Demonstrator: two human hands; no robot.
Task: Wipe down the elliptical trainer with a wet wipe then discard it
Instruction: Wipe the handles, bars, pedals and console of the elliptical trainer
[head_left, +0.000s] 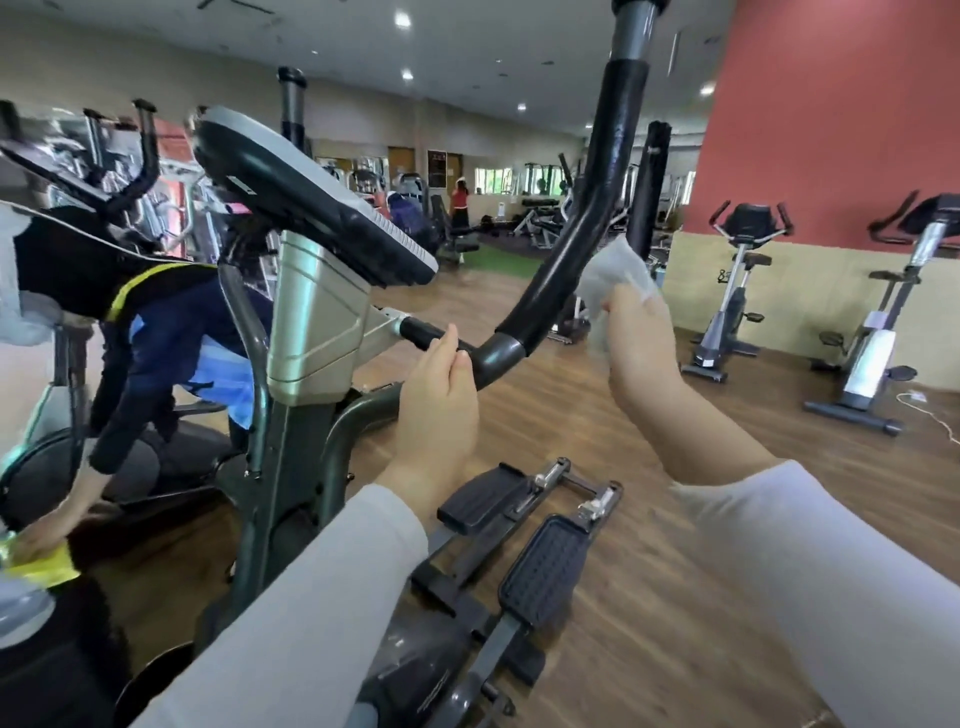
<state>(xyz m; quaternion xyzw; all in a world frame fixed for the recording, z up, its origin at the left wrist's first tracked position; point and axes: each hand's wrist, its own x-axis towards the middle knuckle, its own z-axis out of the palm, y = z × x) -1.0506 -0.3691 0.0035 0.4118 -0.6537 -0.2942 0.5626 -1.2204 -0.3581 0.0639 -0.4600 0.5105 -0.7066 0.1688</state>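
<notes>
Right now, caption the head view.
Right hand pinches a wet wipe beside the elliptical's handlebar; left hand by its lower bend.

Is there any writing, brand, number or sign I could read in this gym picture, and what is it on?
Nothing here reads clearly.
White sticker on the console back: too small and blurred.
Dark board on the far wall: too distant to read.
Wet wipe: plain, no print visible.

Two hands (439, 410) (644, 353), one wet wipe (615, 270), two pedals (485, 499) (545, 571), two exercise bikes (737, 296) (883, 338).
</notes>
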